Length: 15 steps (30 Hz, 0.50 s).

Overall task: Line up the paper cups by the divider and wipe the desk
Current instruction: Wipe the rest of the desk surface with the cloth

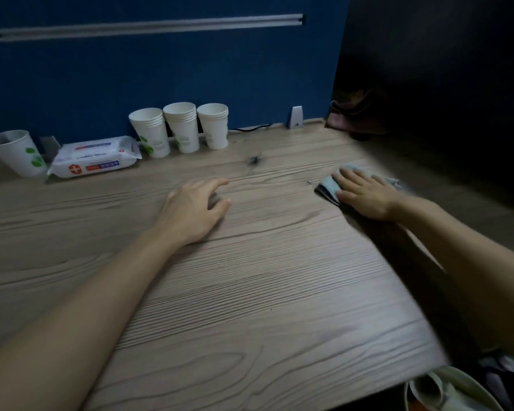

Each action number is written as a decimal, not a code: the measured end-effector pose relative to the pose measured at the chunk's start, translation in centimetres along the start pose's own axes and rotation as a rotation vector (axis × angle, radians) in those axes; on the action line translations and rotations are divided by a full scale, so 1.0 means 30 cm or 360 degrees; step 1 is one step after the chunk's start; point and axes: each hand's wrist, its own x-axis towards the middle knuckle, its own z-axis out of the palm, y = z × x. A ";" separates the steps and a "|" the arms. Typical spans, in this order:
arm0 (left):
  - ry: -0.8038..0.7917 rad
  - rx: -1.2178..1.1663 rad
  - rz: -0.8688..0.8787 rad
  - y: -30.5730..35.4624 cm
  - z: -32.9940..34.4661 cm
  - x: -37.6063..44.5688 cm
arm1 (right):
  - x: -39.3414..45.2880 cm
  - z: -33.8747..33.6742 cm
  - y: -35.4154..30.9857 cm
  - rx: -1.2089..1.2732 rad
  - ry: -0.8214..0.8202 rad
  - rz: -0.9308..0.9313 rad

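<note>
Three stacks of white paper cups [182, 128] with green prints stand side by side against the blue divider [161, 78] at the back of the wooden desk [264, 292]. Another single cup [18, 152] stands apart at the far left. My right hand [365, 192] lies flat with straight fingers on a folded grey-blue cloth [328, 186] near the desk's right side. My left hand [195, 209] rests on the desk's middle, fingers loosely bent, holding nothing.
A pack of wet wipes [97, 157] lies between the single cup and the stacks. A small dark speck [255, 160] sits on the desk in front of the cups. A brownish cloth heap [358, 114] lies at the dark back right. A bin [448, 390] shows below the desk's front right corner.
</note>
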 end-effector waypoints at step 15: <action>-0.0006 -0.0029 0.0012 -0.012 0.015 0.077 | -0.090 0.022 0.011 -0.0069 0.0047 -0.0046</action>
